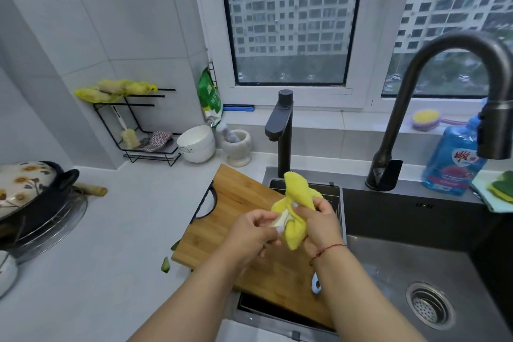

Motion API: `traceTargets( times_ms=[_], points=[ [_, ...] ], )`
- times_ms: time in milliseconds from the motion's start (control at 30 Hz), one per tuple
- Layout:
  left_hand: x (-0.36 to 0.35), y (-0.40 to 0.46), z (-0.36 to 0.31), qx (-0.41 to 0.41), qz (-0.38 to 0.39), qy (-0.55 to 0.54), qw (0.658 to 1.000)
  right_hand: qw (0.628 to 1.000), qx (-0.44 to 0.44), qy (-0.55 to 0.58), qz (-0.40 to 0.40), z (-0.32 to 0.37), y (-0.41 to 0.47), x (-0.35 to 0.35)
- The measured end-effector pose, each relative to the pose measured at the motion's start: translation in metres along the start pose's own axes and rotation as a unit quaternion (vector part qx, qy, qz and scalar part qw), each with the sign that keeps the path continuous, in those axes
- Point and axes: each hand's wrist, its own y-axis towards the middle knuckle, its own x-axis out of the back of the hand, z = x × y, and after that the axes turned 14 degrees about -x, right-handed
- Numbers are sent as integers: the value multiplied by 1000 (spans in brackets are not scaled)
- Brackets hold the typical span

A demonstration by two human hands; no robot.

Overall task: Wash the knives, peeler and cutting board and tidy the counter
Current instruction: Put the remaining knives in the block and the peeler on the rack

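A wooden cutting board (pixel 236 203) lies across the counter edge and the left side of the sink (pixel 416 230). Above it my right hand (pixel 319 219) grips a yellow cloth (pixel 298 197) that is wrapped round a pale, cream-coloured utensil (pixel 281 221). My left hand (pixel 252 233) pinches the other end of that utensil; most of it is hidden, so I cannot tell whether it is a knife or the peeler. A white handle end (pixel 316 284) shows on the board beside my right forearm.
Green peel scraps (pixel 166 264) lie on the counter left of the board. Two dark taps (pixel 281 130) stand behind the sink, with a blue soap bottle (pixel 452 158) and green sponge (pixel 503 184) at right. Bowls (pixel 197 143), a mortar, a wire rack and a lidded pot (pixel 30 189) stand at left.
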Motion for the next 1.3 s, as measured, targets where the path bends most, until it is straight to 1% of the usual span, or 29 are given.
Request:
traceTargets(
  times_ms=[133,200,233,267,367,433,467,533,600,667,733,800,867,933,1000,1067,1200,1300],
  points=[
    [5,-4,-9,-12,-17,44,999,999,21,15,-30,5,-5,-2],
    [12,-7,-11,-17,-29,59,998,996,45,50,-59,13,-6,2],
    [18,-8,-11,-21,-44,64,997,994,54,79,-62,17,-6,5],
    [23,-8,-11,-26,-67,71,995,992,56,104,-50,20,-6,8],
    [28,-5,-9,-34,-139,76,987,988,37,148,38,19,-15,6],
    [17,-3,-12,-34,-147,65,986,987,10,136,86,10,-25,-3],
    [8,-3,-14,-34,-142,80,986,987,1,116,113,5,-31,-9],
    [-8,-4,-18,-47,-127,153,979,986,-5,71,148,-1,-40,-19],
    [-17,-6,-22,-62,-117,177,975,990,7,66,124,1,-43,-20],
    [-20,-11,-25,-53,-92,126,986,993,29,77,87,7,-40,-14],
    [-20,-18,-27,-42,-58,69,995,996,51,52,42,12,-38,-8],
    [-21,-25,-28,-46,-27,46,997,998,60,29,-3,15,-38,-3],
    [-24,-27,-29,-55,-19,43,997,997,55,26,-37,20,-38,-1],
    [-25,-26,-31,-66,-35,71,995,998,41,34,-36,22,-41,-1],
    [-24,-24,-32,-96,-51,133,985,999,27,24,-1,17,-46,-6],
    [-24,-23,-31,-129,-56,169,976,999,30,18,28,10,-52,-11],
    [-26,-27,-31,-140,-25,156,978,997,65,35,14,19,-57,-8],
    [-26,-27,-33,-135,-33,123,983,995,95,28,-30,25,-52,-5]
  ],
)
